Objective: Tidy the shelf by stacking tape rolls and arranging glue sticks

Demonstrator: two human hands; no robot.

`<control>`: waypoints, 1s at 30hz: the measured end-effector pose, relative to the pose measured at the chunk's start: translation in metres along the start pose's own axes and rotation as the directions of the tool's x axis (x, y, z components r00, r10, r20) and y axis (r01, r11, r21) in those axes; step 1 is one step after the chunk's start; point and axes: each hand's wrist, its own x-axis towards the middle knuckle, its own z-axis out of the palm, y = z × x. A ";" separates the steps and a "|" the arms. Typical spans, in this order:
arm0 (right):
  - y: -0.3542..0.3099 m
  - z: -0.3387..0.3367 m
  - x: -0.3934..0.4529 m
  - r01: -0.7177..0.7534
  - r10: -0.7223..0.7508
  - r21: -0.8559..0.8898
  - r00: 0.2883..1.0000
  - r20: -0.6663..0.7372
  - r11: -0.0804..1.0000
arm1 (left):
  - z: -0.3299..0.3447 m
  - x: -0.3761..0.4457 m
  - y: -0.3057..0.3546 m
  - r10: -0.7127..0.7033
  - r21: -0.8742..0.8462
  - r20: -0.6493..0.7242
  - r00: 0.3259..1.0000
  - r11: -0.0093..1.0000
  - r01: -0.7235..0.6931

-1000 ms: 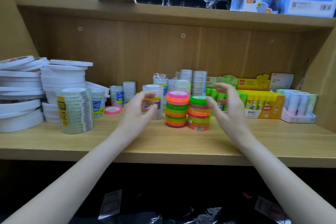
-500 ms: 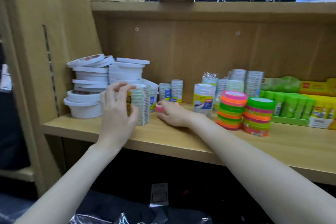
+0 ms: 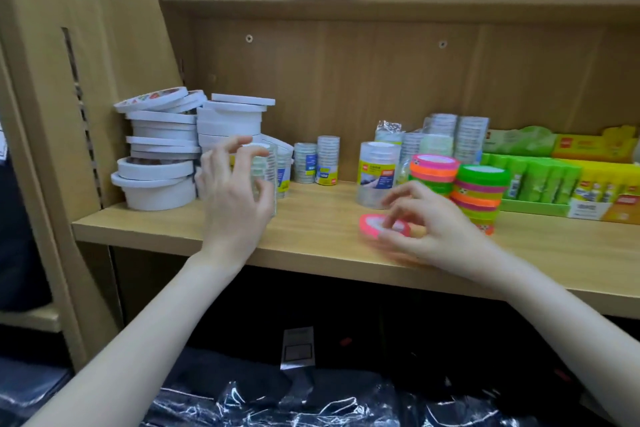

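Pinching pink tape roll (image 3: pixel 375 222), right hand (image 3: pixel 429 229).

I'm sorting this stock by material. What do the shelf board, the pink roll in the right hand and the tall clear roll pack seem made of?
Shelf board: likely wood-look laminate, matte grain.
Pink tape roll: seemingly neon plastic film, white centre.
Clear roll pack: seemingly transparent glossy plastic film, see-through with highlights.

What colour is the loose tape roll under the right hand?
Neon pink with a white centre: the loose tape roll, held by the right hand, head view.
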 end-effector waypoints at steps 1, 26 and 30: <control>0.001 -0.009 -0.004 -0.002 0.003 0.023 0.997 -0.083 1.000 | 0.003 0.000 0.006 0.038 -0.006 0.002 0.999 0.999 -0.038; 0.090 -0.055 -0.014 -0.330 0.428 0.344 0.863 -0.267 0.879 | 0.110 -0.001 0.125 -0.039 -0.361 0.741 0.670 0.819 0.447; 0.091 -0.057 -0.022 -0.298 0.338 0.187 0.910 -0.241 0.936 | 0.115 -0.002 0.121 -0.027 -0.325 0.757 0.653 0.851 0.412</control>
